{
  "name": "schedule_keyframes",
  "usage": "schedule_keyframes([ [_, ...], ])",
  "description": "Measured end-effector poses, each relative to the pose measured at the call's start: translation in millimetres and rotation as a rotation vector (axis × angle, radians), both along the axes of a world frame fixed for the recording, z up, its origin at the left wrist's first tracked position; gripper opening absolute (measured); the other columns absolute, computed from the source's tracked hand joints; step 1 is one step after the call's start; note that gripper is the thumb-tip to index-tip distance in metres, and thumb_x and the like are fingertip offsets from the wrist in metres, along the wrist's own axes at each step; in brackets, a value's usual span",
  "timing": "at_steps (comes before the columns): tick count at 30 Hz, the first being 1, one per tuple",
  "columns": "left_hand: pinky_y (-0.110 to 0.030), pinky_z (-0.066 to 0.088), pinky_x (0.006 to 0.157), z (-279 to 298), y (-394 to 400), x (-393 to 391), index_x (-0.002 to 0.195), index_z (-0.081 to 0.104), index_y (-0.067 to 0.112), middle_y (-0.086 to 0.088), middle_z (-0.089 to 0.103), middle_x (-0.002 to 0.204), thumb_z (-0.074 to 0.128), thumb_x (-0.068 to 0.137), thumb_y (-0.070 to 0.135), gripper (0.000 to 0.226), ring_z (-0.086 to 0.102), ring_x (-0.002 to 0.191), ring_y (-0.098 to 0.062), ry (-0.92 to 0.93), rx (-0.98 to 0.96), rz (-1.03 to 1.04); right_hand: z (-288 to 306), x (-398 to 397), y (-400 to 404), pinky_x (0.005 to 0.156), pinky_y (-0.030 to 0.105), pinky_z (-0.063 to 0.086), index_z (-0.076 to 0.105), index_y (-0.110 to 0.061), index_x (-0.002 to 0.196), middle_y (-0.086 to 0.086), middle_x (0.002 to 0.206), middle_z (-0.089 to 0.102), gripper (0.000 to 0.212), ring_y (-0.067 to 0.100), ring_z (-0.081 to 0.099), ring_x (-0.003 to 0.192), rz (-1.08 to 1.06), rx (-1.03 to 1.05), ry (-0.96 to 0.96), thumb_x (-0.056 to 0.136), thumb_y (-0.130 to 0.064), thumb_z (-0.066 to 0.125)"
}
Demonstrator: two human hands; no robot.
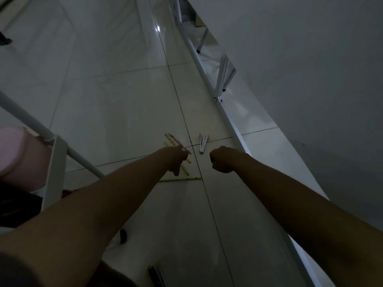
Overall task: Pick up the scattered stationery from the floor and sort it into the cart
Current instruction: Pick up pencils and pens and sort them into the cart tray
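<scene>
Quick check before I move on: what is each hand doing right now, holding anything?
Left hand: pinches a pink pen among the yellow pencils on the floor.
Right hand: fingers curled into a fist; nothing visible in it.

pencils (187, 171) on floor (116, 104) left of pens (203, 144), cart frame (56, 162) far left

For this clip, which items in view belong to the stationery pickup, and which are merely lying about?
Job:
- pink pen pinched by left hand
- yellow pencils on floor
- white pens with orange tips on floor
- right hand, curled

Lying about:
- white table frame
- dark object on floor
</scene>
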State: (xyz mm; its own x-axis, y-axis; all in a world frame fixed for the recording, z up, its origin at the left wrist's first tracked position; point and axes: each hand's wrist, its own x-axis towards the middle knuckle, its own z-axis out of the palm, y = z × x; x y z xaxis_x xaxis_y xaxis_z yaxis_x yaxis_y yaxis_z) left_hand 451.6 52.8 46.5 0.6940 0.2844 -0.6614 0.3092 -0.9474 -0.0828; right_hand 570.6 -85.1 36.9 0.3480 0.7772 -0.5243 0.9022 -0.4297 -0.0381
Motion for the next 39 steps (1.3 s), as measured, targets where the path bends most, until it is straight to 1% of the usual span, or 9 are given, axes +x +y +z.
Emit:
schedule_keyframes([
  [4,-0.044,0.039,0.105,-28.0,7.3,-13.6,0.148,0.025,0.015,-0.016,0.019,0.153,0.079,0.075,0.039,0.094,0.032,0.134,-0.036,0.005,0.081,-0.139,-16.3,-0.3,5.8,0.085,0.035,0.049,0.052,-0.007,0.126,0.015,0.123,0.054,0.034,0.027,0.058,0.105,0.006,-0.018,0.012,0.097,-0.026,0.05],
  [10,-0.042,0.037,0.104,-62.5,20.1,-32.1,0.15,0.019,0.019,-0.007,0.021,0.154,0.076,0.077,0.039,0.094,0.032,0.133,-0.03,-0.024,0.135,-0.279,-38.0,-4.4,20.7,0.081,0.034,0.049,0.052,-0.006,0.125,0.016,0.121,0.054,0.033,0.027,0.059,0.101,0.027,-0.012,0.043,0.097,-0.023,0.05],
  [15,-0.042,0.034,0.106,-82.3,23.0,-34.4,0.152,0.013,0.016,-0.01,0.027,0.151,0.062,0.089,0.034,0.081,0.031,0.133,-0.031,-0.105,0.15,-0.304,-50.8,-6.3,33.6,0.073,0.033,0.047,0.053,-0.004,0.123,0.018,0.12,0.056,0.032,0.029,0.061,0.099,0.043,0.024,0.03,0.097,-0.022,0.05],
  [21,-0.045,0.042,0.094,-86.0,38.3,-45.3,0.137,0.037,0.012,-0.017,0.029,0.139,0.051,0.095,0.026,0.046,0.039,0.116,-0.033,-0.147,0.121,-0.201,-60.4,-4.4,47.5,0.083,0.038,0.049,0.051,-0.004,0.122,0.02,0.125,0.05,0.031,0.032,0.058,0.104,0.062,0.096,0.019,0.097,-0.022,0.05],
  [24,-0.044,0.038,0.094,-90.0,39.2,-50.7,0.138,0.035,0.011,-0.017,0.032,0.138,0.051,0.095,0.021,0.046,0.038,0.117,-0.033,-0.13,0.153,-0.237,-65.0,-7.5,56.0,0.087,0.041,0.048,0.045,-0.007,0.13,0.019,0.131,0.043,0.039,0.035,0.053,0.112,0.045,0.174,0.045,0.096,-0.025,0.05],
  [28,-0.043,0.036,0.098,-93.8,33.3,-51.7,0.141,0.031,0.009,-0.015,0.042,0.136,0.047,0.096,0.017,0.048,0.042,0.119,-0.032,-0.109,0.152,-0.297,-77.2,-15.5,72.1,0.089,0.046,0.048,0.027,-0.011,0.143,0.019,0.139,0.032,0.067,0.038,0.042,0.123,-0.017,0.297,0.054,0.089,-0.032,0.06],
  [31,-0.043,0.038,0.1,-96.6,26.0,-55.4,0.143,0.028,0.006,-0.017,0.038,0.139,0.042,0.098,0.016,0.048,0.039,0.122,-0.033,-0.099,0.115,-0.24,-86.7,-23.8,83.2,0.092,0.047,0.045,0.015,-0.015,0.149,0.018,0.148,0.023,0.08,0.039,0.036,0.128,-0.052,0.313,0.046,0.087,-0.032,0.062],
  [35,-0.04,0.046,0.084,-93.7,23.1,-55.2,0.139,0.03,0.007,-0.018,0.035,0.136,0.038,0.1,0.017,0.041,0.052,0.105,-0.033,-0.121,-0.013,-0.092,-101.3,-31.0,95.9,0.099,0.052,0.039,-0.002,-0.025,0.153,0.016,0.157,0.009,0.082,0.042,0.027,0.134,-0.034,0.277,0.036,0.092,-0.017,0.053],
  [39,-0.041,0.046,0.072,-94.6,29.8,-47.3,0.137,0.031,0.009,-0.018,0.038,0.13,0.035,0.101,0.024,0.039,0.058,0.092,-0.032,-0.103,-0.035,-0.034,-111.0,-32.6,98.4,0.097,0.052,0.041,0.022,-0.018,0.15,0.017,0.151,0.022,0.058,0.044,0.027,0.133,0.02,0.221,-0.033,0.097,-0.011,0.043],
])
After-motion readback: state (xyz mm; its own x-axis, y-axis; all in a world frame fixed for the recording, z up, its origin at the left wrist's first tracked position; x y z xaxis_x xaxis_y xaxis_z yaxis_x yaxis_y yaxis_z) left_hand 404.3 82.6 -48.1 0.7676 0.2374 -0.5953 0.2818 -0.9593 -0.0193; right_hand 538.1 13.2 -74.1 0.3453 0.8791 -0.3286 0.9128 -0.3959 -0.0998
